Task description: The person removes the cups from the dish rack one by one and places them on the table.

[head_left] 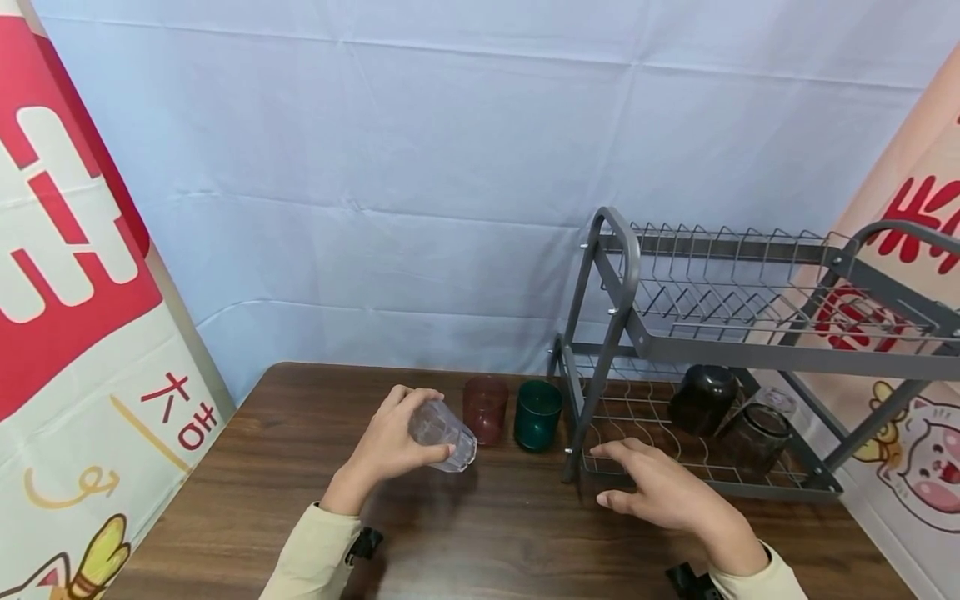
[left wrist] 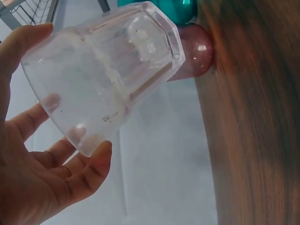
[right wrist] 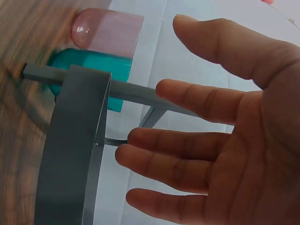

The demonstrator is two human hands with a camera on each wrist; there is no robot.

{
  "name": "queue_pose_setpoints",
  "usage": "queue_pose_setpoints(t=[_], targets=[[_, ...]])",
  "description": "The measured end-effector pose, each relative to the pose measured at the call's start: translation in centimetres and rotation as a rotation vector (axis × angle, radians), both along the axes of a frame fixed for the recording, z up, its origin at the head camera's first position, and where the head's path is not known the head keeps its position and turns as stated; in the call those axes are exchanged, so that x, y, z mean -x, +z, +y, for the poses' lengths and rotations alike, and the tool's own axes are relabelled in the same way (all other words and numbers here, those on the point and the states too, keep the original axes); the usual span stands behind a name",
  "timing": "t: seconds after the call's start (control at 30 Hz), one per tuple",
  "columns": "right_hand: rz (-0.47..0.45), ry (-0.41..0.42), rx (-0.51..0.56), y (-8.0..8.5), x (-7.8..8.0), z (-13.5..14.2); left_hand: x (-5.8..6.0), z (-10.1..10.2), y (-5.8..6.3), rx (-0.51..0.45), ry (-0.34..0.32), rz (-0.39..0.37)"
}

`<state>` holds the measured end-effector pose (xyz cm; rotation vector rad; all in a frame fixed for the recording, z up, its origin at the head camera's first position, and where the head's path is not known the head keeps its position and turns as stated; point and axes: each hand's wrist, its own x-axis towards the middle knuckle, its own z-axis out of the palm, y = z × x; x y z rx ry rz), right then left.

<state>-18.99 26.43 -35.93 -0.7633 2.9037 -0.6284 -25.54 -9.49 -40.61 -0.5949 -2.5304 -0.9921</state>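
Note:
My left hand (head_left: 396, 437) grips a clear plastic cup (head_left: 442, 435) near its rim, thumb on one side and fingers on the other. The cup is tilted, its faceted base pointing right and down, over the wooden table. In the left wrist view the clear cup (left wrist: 103, 75) fills the upper middle. Just right of it stand a red cup (head_left: 486, 408) and a green cup (head_left: 537, 415), side by side. My right hand (head_left: 660, 492) holds nothing, fingers spread, in front of the grey dish rack's (head_left: 600, 400) lower left corner. The right wrist view shows its palm (right wrist: 243, 150).
The two-tier rack occupies the table's right side. On its lower shelf sit a black cup (head_left: 702, 400) and a dark transparent glass (head_left: 753, 437). A pale cloth (head_left: 360, 183) hangs behind the table (head_left: 285, 450), and printed banners (head_left: 75, 333) stand at both sides.

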Motion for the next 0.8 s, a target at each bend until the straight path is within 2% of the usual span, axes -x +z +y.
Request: queue_pose_setpoints(t=[0.3, 0.6, 0.8], targets=[[0.010, -0.044, -0.024, 0.0, 0.3, 0.7, 0.6, -0.3, 0.1, 0.016, 0.034, -0.010], [0.073, -0.089, -0.061, 0.0, 0.8, 1.3, 1.2, -0.8, 0.0, 0.047, 0.089, -0.005], [0.078, -0.124, -0.074, 0.1, 1.0, 1.7, 1.6, -1.0, -0.2, 0.070, 0.098, 0.011]])
